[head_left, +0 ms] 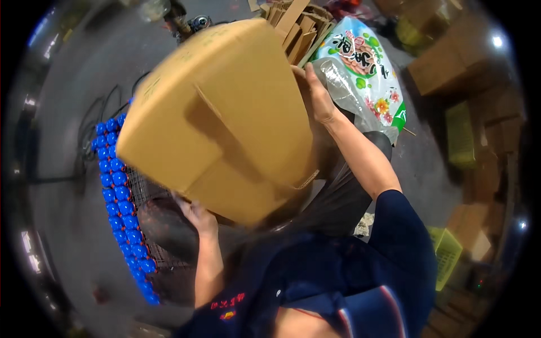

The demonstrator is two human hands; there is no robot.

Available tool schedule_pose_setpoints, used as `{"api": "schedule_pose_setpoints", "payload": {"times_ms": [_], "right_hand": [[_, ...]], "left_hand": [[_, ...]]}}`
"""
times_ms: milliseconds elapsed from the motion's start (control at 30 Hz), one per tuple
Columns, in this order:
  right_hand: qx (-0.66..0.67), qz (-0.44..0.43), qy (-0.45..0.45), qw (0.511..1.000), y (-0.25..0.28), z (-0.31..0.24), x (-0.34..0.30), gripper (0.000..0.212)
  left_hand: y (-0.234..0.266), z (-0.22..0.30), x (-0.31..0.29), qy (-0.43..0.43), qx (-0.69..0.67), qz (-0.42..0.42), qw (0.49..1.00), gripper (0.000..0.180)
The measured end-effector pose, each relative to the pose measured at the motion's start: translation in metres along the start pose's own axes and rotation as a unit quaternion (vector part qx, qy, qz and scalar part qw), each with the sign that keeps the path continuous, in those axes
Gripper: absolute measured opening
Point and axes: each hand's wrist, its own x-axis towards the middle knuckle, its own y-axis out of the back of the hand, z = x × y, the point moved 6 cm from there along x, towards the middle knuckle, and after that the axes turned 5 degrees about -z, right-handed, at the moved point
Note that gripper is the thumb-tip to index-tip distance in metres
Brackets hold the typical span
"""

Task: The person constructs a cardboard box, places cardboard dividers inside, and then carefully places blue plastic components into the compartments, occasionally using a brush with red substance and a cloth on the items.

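Observation:
A large brown cardboard box (217, 118) is tilted in front of me and fills the middle of the view. My left hand (197, 215) grips its lower near edge from underneath. At the box's far right side, my right hand (318, 96) holds the edge, fingers wrapped over it. The box hides whatever lies beneath it. Just to its left runs a wire rack (146, 197) with a long curved row of blue bottle caps (115, 186).
A printed white plastic sack (366, 73) lies behind the box on the grey floor. Flattened cardboard pieces (296, 22) stand at the top. Stacked cardboard boxes (456, 67) line the right side, with a yellow-green crate (445, 253) lower right.

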Motion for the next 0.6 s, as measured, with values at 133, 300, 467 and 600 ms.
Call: {"api": "schedule_pose_setpoints", "payload": {"times_ms": [133, 300, 467, 600], "right_hand": [[0.003, 0.091, -0.016, 0.996, 0.045, 0.024, 0.007, 0.073], [-0.143, 0.076, -0.210, 0.964, 0.086, 0.088, 0.000, 0.075], [-0.537, 0.122, -0.117, 0.826, 0.048, 0.031, 0.018, 0.038], [-0.707, 0.200, 0.086, 0.673, 0.062, 0.008, 0.088, 0.040]], "left_hand": [[0.019, -0.026, -0.005, 0.064, -0.267, 0.030, 0.961, 0.066], [-0.003, -0.041, 0.019, 0.313, -0.258, 0.019, 0.914, 0.077], [-0.028, 0.042, 0.036, -0.015, 0.271, -0.039, 0.962, 0.071], [-0.093, 0.056, 0.005, -0.022, 0.354, -0.361, 0.863, 0.070]]}}
